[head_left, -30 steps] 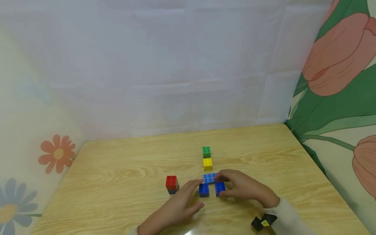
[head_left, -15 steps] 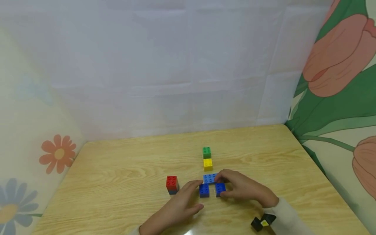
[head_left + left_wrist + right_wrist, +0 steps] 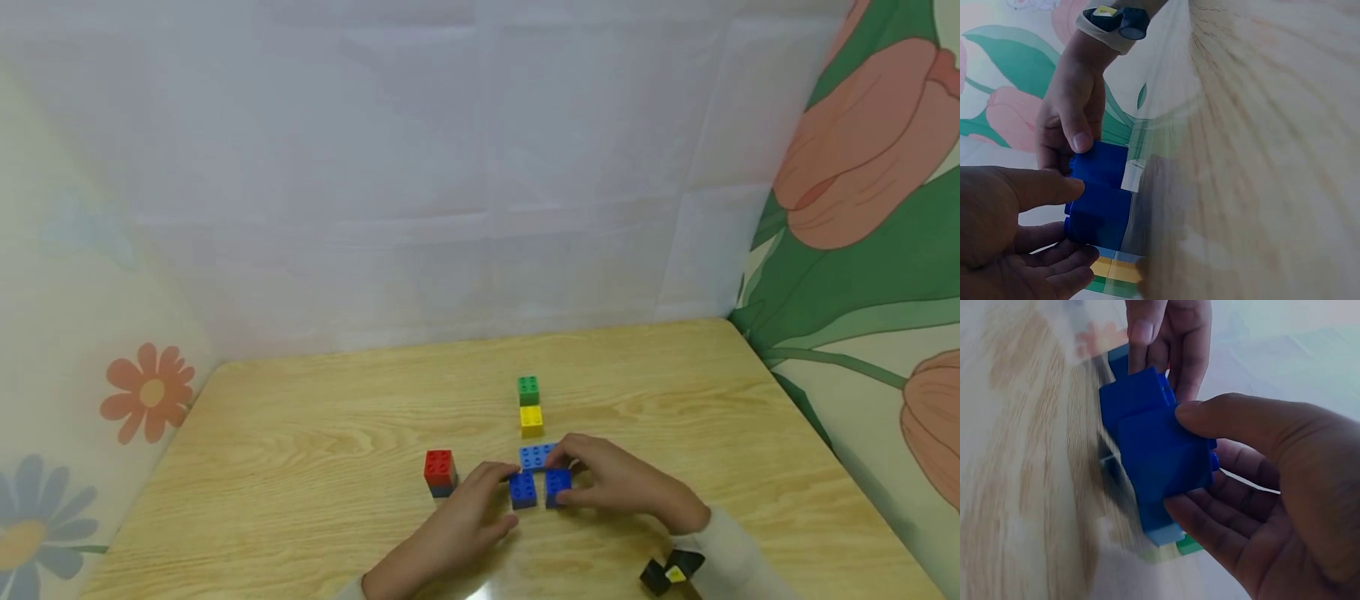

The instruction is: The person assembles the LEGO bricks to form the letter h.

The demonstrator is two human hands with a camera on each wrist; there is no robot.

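Note:
Two dark blue toy bricks lie side by side with a narrow gap, in front of a longer light blue brick [image 3: 536, 457]. My right hand [image 3: 618, 477] pinches the right dark blue brick [image 3: 557, 487] between thumb and fingers; the right wrist view shows the thumb pressing on this brick [image 3: 1160, 450]. My left hand [image 3: 468, 512] is at the left dark blue brick [image 3: 522, 491], its fingertips at the brick's left side and the thumb apart from it. Its fingers are loosely extended. In the left wrist view, the left hand [image 3: 1022, 231] partly overlaps the brick.
Behind the light blue brick stand a yellow brick [image 3: 531, 422] and a green brick [image 3: 528, 390] in line. A red brick [image 3: 439, 468] sits on a darker blue one left of my left hand. A black device [image 3: 671, 572] is on the right wrist.
The right dark blue brick has shifted left with my right hand, narrowing the gap. The left one has turned slightly and moved a little towards me.

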